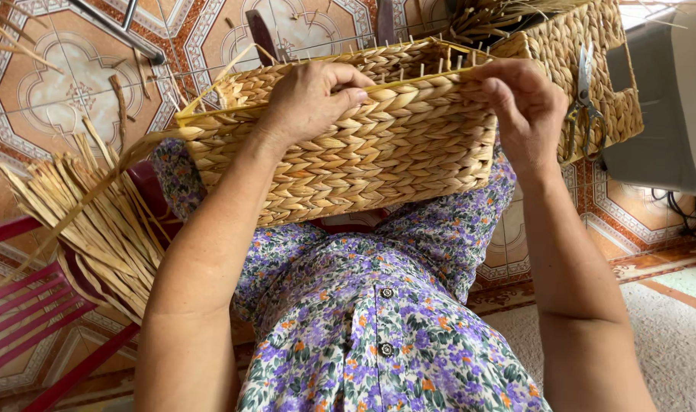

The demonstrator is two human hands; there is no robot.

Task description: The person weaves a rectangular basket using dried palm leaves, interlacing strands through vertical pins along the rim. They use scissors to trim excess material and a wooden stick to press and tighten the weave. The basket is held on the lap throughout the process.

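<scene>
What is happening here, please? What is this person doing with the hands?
A seated person in a floral dress holds a half-woven straw basket on the lap. The left hand grips its upper rim, and the right hand pinches the rim at the right corner. A bundle of dry straw strips lies on a red stool at the left. Behind, a second woven basket has scissors hanging on its side.

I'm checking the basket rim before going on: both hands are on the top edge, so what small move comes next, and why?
Probably tuck the loose strand down along the rim. The left hand grips the top edge of the woven basket, the right hand pinches the far corner, and thin stakes stand bare above the last braided row, so the edge looks unfinished.
</scene>
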